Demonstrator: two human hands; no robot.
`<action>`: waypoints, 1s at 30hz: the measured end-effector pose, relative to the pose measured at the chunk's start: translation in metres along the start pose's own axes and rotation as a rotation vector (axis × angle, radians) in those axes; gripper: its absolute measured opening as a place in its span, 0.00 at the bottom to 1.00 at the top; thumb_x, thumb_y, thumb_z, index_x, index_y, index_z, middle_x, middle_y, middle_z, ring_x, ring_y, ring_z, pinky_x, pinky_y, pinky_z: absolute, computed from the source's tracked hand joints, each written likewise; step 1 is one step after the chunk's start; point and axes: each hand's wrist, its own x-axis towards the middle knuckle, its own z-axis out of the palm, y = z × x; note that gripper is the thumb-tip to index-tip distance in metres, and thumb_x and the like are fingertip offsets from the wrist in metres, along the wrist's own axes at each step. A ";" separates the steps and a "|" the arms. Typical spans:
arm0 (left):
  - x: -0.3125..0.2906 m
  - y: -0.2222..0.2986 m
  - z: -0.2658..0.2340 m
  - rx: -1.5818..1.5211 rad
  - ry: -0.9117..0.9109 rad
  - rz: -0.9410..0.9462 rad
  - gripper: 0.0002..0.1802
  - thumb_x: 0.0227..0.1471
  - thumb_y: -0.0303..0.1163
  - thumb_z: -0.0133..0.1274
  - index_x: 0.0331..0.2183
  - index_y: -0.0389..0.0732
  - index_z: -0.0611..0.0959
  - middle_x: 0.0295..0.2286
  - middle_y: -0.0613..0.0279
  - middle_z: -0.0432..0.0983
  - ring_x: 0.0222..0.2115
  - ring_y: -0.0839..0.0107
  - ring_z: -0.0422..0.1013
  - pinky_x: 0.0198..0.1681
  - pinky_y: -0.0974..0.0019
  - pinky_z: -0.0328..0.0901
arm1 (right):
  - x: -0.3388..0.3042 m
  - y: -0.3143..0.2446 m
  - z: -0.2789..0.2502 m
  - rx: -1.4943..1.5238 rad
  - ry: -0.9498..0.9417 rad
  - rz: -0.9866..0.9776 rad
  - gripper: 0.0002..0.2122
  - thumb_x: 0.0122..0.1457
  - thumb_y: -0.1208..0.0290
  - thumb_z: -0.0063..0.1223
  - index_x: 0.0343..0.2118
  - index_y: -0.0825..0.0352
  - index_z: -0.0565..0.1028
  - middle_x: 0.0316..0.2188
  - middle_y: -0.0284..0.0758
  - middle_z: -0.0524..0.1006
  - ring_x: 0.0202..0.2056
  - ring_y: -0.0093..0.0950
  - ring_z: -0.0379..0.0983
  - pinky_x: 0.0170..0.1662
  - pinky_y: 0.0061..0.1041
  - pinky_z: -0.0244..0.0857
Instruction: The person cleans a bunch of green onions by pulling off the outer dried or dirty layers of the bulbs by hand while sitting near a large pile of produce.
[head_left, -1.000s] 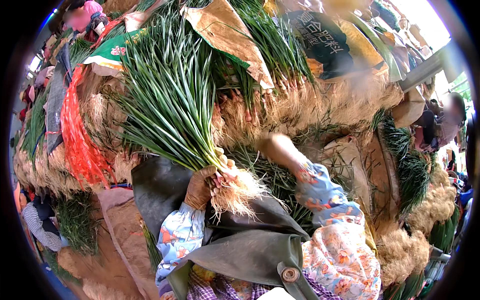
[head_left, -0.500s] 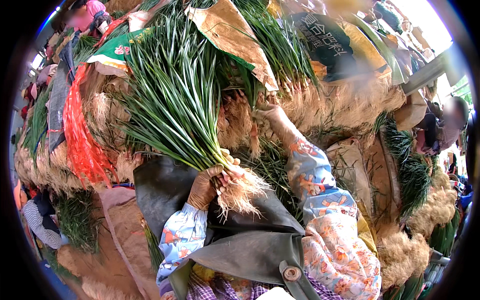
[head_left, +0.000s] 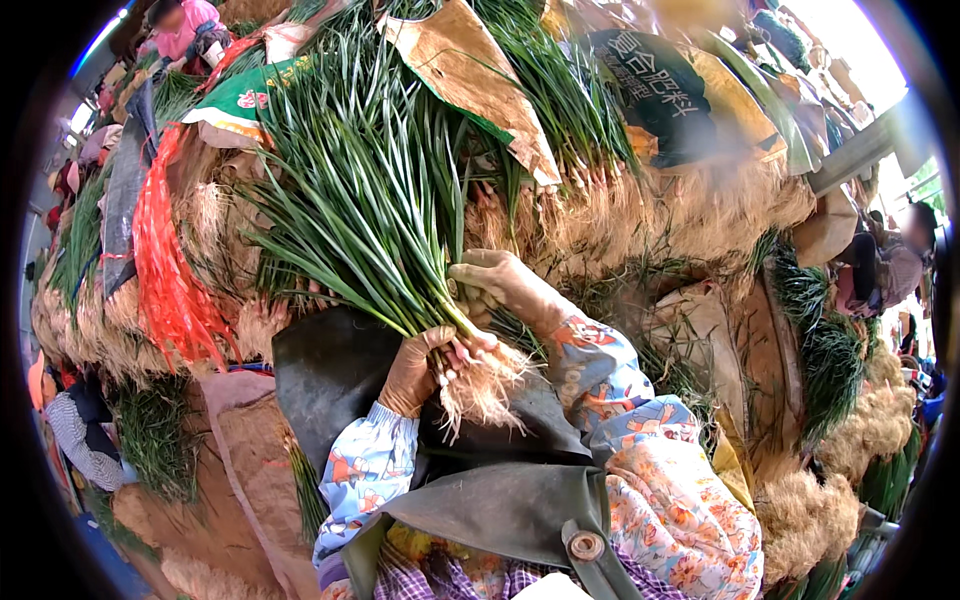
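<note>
Green leafy bunch [head_left: 390,255] is gripped near its roots [head_left: 488,385] by the left hand [head_left: 411,372], above the dark sheet [head_left: 325,370], leaves [head_left: 345,190] directed to upper left. Just right of its stems [head_left: 432,298], the right hand [head_left: 510,286] is curled; its hold cannot be told.

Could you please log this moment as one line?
left hand: gripping leafy green bunch near its roots | right hand: at bunch's right side | red strands: hanging, far left
</note>
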 end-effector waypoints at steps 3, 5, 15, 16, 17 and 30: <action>-0.005 -0.004 0.014 -0.163 -0.072 0.102 0.27 0.39 0.34 0.57 0.41 0.33 0.70 0.42 0.48 0.68 0.41 0.57 0.68 0.42 0.59 0.67 | -0.004 0.011 -0.011 0.477 -0.286 -0.030 0.11 0.59 0.63 0.42 0.27 0.66 0.68 0.14 0.25 0.64 0.13 0.16 0.59 0.15 0.14 0.54; -0.007 -0.005 0.013 -0.171 -0.126 0.094 0.27 0.38 0.37 0.56 0.41 0.35 0.71 0.41 0.49 0.69 0.43 0.56 0.66 0.48 0.55 0.62 | 0.011 0.029 -0.011 0.603 -0.403 -0.071 0.11 0.59 0.64 0.44 0.26 0.65 0.68 0.13 0.26 0.65 0.12 0.15 0.58 0.14 0.13 0.52; -0.005 -0.014 0.006 -0.066 0.100 0.200 0.20 0.45 0.39 0.50 0.37 0.33 0.74 0.32 0.51 0.74 0.29 0.68 0.72 0.24 0.74 0.68 | 0.004 0.021 0.014 0.358 -0.099 -0.024 0.07 0.55 0.69 0.50 0.25 0.66 0.68 0.12 0.28 0.68 0.09 0.14 0.58 0.10 0.11 0.49; -0.005 -0.014 -0.005 -0.005 0.144 0.181 0.19 0.45 0.39 0.50 0.35 0.33 0.75 0.28 0.54 0.75 0.24 0.73 0.71 0.21 0.77 0.66 | 0.001 0.016 0.020 0.311 -0.017 -0.021 0.06 0.55 0.70 0.51 0.24 0.66 0.69 0.12 0.29 0.68 0.09 0.14 0.59 0.10 0.12 0.50; -0.005 -0.016 -0.015 0.056 0.186 0.161 0.17 0.46 0.39 0.50 0.32 0.33 0.76 0.24 0.57 0.76 0.19 0.77 0.71 0.18 0.80 0.64 | -0.004 0.007 0.025 0.255 0.070 0.028 0.06 0.54 0.73 0.51 0.24 0.67 0.70 0.11 0.29 0.69 0.09 0.15 0.61 0.09 0.13 0.50; -0.006 -0.004 0.002 -0.160 -0.036 0.129 0.28 0.42 0.35 0.55 0.45 0.30 0.69 0.36 0.49 0.72 0.33 0.64 0.72 0.37 0.68 0.69 | -0.009 0.095 -0.082 -1.457 -0.414 -0.166 0.11 0.54 0.63 0.45 0.23 0.65 0.73 0.19 0.37 0.74 0.23 0.34 0.72 0.27 0.32 0.66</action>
